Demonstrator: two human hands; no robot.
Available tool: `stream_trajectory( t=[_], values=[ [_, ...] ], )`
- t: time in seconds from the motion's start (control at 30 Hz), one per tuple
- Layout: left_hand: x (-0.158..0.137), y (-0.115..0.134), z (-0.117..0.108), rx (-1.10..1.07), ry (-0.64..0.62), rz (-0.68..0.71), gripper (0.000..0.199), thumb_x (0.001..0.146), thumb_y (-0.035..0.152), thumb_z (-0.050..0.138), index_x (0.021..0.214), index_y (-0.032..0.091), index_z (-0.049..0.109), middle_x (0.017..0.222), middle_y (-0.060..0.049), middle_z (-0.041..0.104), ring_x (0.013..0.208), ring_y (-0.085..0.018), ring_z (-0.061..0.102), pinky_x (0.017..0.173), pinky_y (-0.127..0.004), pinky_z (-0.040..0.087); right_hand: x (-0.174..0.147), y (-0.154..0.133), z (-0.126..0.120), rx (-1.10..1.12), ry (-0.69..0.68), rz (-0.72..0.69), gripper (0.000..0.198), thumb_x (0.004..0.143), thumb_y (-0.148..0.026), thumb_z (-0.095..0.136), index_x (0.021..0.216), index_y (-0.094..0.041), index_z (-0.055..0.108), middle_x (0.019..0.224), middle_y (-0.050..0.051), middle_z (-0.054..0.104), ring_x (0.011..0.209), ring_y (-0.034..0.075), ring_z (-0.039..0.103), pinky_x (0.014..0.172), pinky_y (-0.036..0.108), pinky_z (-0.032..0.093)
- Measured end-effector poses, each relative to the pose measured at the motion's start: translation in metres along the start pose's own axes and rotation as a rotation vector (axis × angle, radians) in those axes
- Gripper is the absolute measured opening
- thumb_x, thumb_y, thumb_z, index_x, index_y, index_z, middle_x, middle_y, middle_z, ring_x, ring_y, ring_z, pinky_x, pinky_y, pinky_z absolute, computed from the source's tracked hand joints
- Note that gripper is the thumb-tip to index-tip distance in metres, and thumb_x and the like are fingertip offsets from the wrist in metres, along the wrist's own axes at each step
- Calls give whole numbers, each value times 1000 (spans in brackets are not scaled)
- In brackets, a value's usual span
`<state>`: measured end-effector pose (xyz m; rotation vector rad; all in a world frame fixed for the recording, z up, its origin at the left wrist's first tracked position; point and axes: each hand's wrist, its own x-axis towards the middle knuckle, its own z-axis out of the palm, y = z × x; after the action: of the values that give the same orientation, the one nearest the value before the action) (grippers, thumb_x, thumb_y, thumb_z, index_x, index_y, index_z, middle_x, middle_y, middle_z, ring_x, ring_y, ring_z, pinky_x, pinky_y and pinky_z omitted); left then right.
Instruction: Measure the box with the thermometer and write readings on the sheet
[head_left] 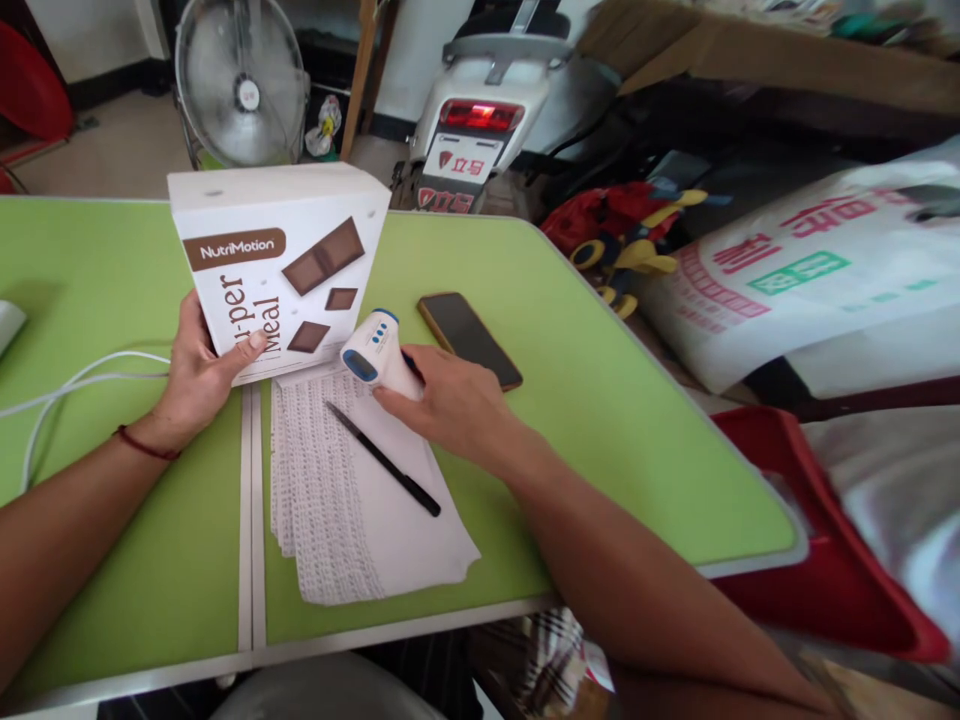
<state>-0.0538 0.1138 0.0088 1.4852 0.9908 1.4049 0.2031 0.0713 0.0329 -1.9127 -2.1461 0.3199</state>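
Observation:
My left hand [208, 358] grips the lower left corner of a white box [262, 230] with brown squares printed on it, its thumb across the front. The box is tilted and its base is close to the table. In my right hand [457, 405] is a white and blue infrared thermometer [380, 357], fingers wrapped round its handle. Its small display faces me, and its head is close to the box's lower right side. Below them lie handwritten paper sheets [330, 530] with a black pen [384, 458] across them.
A phone [470, 340] lies on the green table [630, 440] beyond my right hand. White cables [97, 368] run along the left. Past the table stand a fan [244, 90] and a scooter [480, 115]. Bags [817, 270] and a red container [817, 560] flank its right edge.

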Motion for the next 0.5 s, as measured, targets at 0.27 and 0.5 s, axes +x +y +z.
stream_trajectory(
  t=[0.27,0.5],
  values=[
    [7,-6,0,88,-78,120,62,78,42,78,128,23,45,125,-8,61,116,-29,60,101,-51,50,2,-12,-6,-286,-214,85,38,91,-43,49,112,-13,60,108,17,69,95,31,65,66,33,39],
    [7,-12,-1,161,-88,199,36,84,37,71,112,20,53,122,-9,63,110,-28,63,98,-52,53,-2,-7,3,-370,-83,-40,40,89,-43,53,112,-12,60,112,19,65,100,30,62,69,34,44]
  ],
)
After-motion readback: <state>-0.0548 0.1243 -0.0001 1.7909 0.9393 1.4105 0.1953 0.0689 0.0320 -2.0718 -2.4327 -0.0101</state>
